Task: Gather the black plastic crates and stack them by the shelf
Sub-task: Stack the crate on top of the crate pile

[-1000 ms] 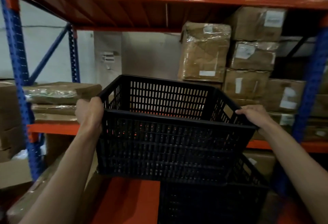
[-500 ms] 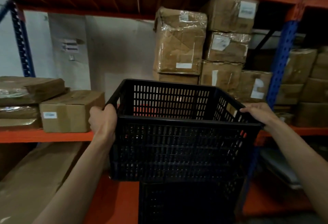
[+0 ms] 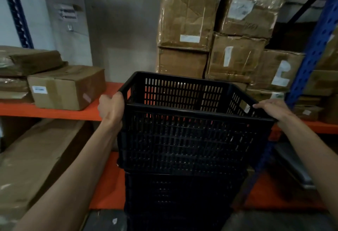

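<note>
A black slotted plastic crate (image 3: 184,139) fills the middle of the head view, upright and empty. My left hand (image 3: 111,108) grips its left rim and my right hand (image 3: 272,110) grips its right rim. Directly beneath it stands a second black crate (image 3: 175,197), and the held crate's bottom sits at or just inside that crate's top; I cannot tell if it rests fully. Both stand right in front of the orange and blue shelf (image 3: 54,111).
Taped cardboard boxes (image 3: 215,35) are piled on the shelf behind the crates. A smaller box (image 3: 67,88) and flat wrapped packs lie on the left. A long carton (image 3: 36,163) leans below. A blue upright (image 3: 311,53) stands at the right.
The view has tilted down and closed in on the shelf. The held crate has come down onto the top of the lower crate, both hands still on its rims.
</note>
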Motion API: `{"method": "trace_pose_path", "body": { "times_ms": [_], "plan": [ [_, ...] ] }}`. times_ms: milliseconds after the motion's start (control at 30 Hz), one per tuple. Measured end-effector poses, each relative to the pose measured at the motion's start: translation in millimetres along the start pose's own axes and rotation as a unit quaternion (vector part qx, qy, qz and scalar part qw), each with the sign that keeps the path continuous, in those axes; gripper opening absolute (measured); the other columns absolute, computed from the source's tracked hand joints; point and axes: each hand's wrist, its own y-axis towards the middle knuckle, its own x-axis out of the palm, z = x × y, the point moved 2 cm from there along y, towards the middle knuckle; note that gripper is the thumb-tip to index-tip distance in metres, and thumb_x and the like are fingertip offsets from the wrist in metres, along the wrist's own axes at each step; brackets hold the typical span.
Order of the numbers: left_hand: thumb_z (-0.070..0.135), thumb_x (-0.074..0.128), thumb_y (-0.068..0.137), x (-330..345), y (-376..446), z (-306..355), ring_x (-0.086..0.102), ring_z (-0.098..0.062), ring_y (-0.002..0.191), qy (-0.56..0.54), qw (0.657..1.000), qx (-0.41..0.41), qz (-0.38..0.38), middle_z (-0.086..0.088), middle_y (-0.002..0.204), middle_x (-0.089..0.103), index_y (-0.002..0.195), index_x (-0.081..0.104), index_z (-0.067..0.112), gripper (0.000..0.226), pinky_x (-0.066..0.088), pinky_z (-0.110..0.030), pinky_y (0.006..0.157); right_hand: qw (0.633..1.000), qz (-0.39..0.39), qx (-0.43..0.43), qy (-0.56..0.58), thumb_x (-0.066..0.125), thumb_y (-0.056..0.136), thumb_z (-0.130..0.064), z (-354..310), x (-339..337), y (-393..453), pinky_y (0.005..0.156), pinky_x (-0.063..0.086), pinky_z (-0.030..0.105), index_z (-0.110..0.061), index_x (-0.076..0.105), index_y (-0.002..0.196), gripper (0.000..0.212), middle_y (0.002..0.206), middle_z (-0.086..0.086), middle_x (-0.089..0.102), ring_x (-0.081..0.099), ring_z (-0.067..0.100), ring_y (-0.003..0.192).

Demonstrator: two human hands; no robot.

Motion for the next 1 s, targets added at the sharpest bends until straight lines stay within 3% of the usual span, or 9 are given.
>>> {"method": "trace_pose_path", "body": {
  "times_ms": [67,133,200,367,533,633,700,833,1000],
  "plan": [
    [0.033,0.048,0.073,8,0,-2,0.059,-0.037,0.109,-0.006,1.000,-0.005,0.012,-0.015,0.122,0.060,0.119,0.053,0.005,0.055,0.050,-0.045,0.099,1.000,-0.018,0.005,0.009,0.074,0.079,-0.016,2,1,16,0.062,0.047,0.030,-0.010,0.072,0.096,0.018,0.101,0.006,0.066,0.060,0.023,0.073],
    [0.033,0.048,0.070,14,-1,-1,0.061,-0.036,0.107,-0.001,1.000,-0.006,0.019,-0.014,0.120,0.061,0.115,0.054,0.008,0.052,0.051,-0.046,0.097,1.000,-0.028,0.006,0.012,0.075,0.078,-0.012,3,4,33,0.056,0.043,0.030,-0.018,0.077,0.070,0.010,0.081,0.003,0.073,0.064,0.019,0.061],
    [0.033,0.048,0.069,20,-4,1,0.061,-0.036,0.106,0.011,1.000,-0.009,0.026,-0.011,0.115,0.060,0.109,0.052,0.011,0.045,0.053,-0.047,0.094,0.999,-0.044,0.006,0.003,0.073,0.079,-0.009,6,5,44,0.055,0.040,0.030,-0.021,0.072,0.051,0.031,0.062,0.003,0.069,0.063,0.017,0.054],
    [0.029,0.046,0.081,30,-10,0,0.056,-0.038,0.113,0.069,0.997,0.002,0.042,-0.017,0.126,0.057,0.124,0.052,0.003,0.050,0.046,-0.044,0.101,0.998,-0.059,0.010,-0.009,0.071,0.080,-0.010,11,2,55,0.058,0.042,0.029,-0.023,0.072,0.048,0.035,0.087,0.005,0.063,0.058,0.026,0.075],
    [0.026,0.045,0.085,32,-5,-7,0.054,-0.040,0.116,0.122,0.992,0.025,0.019,-0.020,0.130,0.055,0.127,0.050,0.000,0.050,0.045,-0.044,0.102,0.998,-0.058,0.011,-0.014,0.072,0.080,-0.011,12,-2,58,0.055,0.041,0.029,-0.015,0.072,0.083,0.005,0.103,0.009,0.063,0.055,0.020,0.071],
    [0.024,0.044,0.084,30,-1,-7,0.055,-0.040,0.115,0.124,0.992,0.025,0.018,-0.020,0.129,0.057,0.124,0.053,0.000,0.048,0.045,-0.043,0.101,0.998,-0.066,0.012,-0.019,0.071,0.082,-0.013,11,-3,54,0.064,0.045,0.031,-0.010,0.071,0.101,0.019,0.103,0.007,0.063,0.058,0.023,0.078],
    [0.024,0.044,0.081,29,0,-7,0.056,-0.041,0.113,0.115,0.993,0.027,0.018,-0.021,0.127,0.059,0.121,0.057,-0.002,0.049,0.046,-0.043,0.099,0.998,-0.063,0.015,-0.018,0.071,0.082,-0.013,10,-3,49,0.072,0.047,0.033,-0.010,0.071,0.102,0.020,0.101,0.006,0.063,0.059,0.027,0.086],
    [0.026,0.044,0.082,29,-2,-4,0.054,-0.043,0.116,0.106,0.994,0.024,0.017,-0.024,0.129,0.058,0.123,0.055,-0.004,0.052,0.045,-0.042,0.101,0.998,-0.051,0.029,-0.007,0.071,0.081,-0.011,10,-2,49,0.057,0.044,0.028,-0.008,0.072,0.095,0.015,0.088,0.005,0.064,0.058,0.021,0.072],
    [0.029,0.044,0.078,26,-2,-4,0.056,-0.041,0.115,0.090,0.996,0.010,0.011,-0.023,0.129,0.058,0.123,0.054,-0.002,0.056,0.046,-0.046,0.103,0.998,-0.044,0.033,-0.007,0.072,0.080,-0.012,8,0,52,0.066,0.048,0.030,-0.010,0.072,0.086,0.007,0.091,0.007,0.066,0.060,0.022,0.074]
  ]
}}
